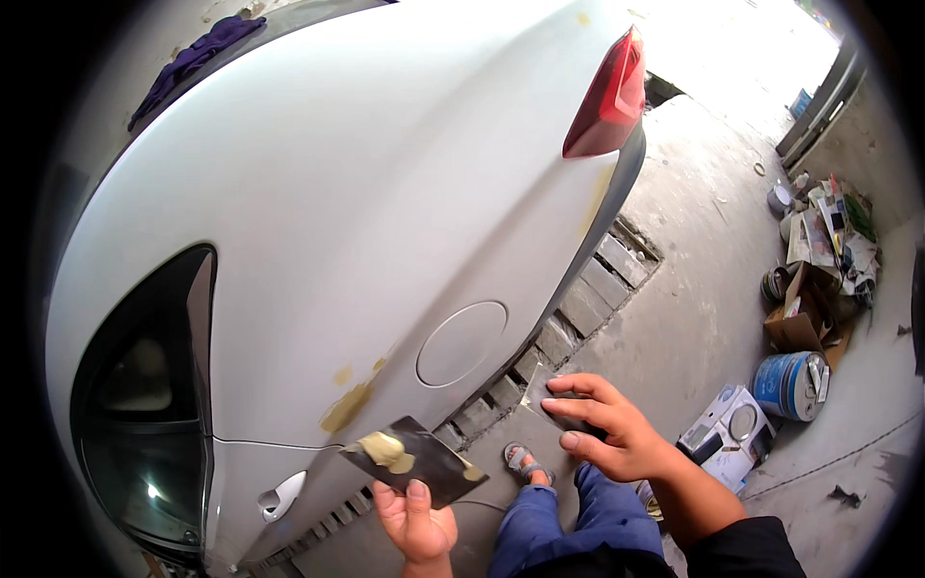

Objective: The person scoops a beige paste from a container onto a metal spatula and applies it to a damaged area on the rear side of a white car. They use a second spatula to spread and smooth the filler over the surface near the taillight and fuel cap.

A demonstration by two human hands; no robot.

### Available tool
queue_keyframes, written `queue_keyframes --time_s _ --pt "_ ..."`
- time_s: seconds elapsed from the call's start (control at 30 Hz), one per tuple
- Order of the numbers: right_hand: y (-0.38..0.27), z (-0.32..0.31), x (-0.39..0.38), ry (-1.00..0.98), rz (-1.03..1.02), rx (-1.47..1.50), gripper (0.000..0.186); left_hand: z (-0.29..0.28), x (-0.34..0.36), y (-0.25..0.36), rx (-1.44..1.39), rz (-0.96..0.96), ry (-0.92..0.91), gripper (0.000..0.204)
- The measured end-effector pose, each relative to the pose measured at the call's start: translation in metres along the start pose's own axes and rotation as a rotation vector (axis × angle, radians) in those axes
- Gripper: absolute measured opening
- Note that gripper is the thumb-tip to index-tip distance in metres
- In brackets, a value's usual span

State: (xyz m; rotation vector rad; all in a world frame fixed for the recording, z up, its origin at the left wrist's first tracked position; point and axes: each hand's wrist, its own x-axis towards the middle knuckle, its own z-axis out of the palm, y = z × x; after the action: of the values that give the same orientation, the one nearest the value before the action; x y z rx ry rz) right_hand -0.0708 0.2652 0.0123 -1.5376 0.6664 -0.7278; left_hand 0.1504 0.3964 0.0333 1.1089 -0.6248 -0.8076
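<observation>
My left hand [416, 520] grips a dark flat mixing board [424, 460] with a lump of yellowish putty [382, 451] on it and a smaller smear near its right corner. Between the fingers and thumb of my right hand [612, 429] is a thin putty spreader [540, 390], its blade pointing left. Both hands are apart from the silver car [356, 193] in front of me. A patch of the same yellowish putty [347, 408] lies on the car's panel, just beyond the board, between the door seam and the round fuel flap [462, 344].
The red tail light [609, 101] is at the far right of the car, and a door handle [281, 495] is at lower left. A slatted floor drain [578, 306] runs beneath the car's edge. Along the right wall stand a blue can [788, 385], a white box [730, 433] and a cardboard box [802, 313].
</observation>
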Motion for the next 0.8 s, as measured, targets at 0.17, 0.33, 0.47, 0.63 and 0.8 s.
queue_keyframes --time_s 0.17,0.33,0.47,0.63,0.8 --pt "0.011 -0.022 0.003 -0.02 0.031 -0.035 0.04 0.01 -0.016 -0.019 -0.118 -0.212 0.031 0.044" --pt "0.019 -0.027 0.003 -0.019 0.068 -0.098 0.039 0.016 -0.022 -0.032 -0.178 -0.339 0.054 0.043" --pt "0.023 -0.027 0.0 -0.013 0.102 -0.091 0.039 0.02 -0.025 -0.036 -0.186 -0.391 0.026 0.042" --pt "0.029 -0.029 -0.002 -0.008 0.105 -0.1 0.04 0.017 -0.029 -0.045 -0.187 -0.411 0.007 0.041" --pt "0.03 -0.023 -0.001 0.014 0.112 -0.118 0.04 0.019 -0.025 -0.041 -0.237 -0.45 0.022 0.04"
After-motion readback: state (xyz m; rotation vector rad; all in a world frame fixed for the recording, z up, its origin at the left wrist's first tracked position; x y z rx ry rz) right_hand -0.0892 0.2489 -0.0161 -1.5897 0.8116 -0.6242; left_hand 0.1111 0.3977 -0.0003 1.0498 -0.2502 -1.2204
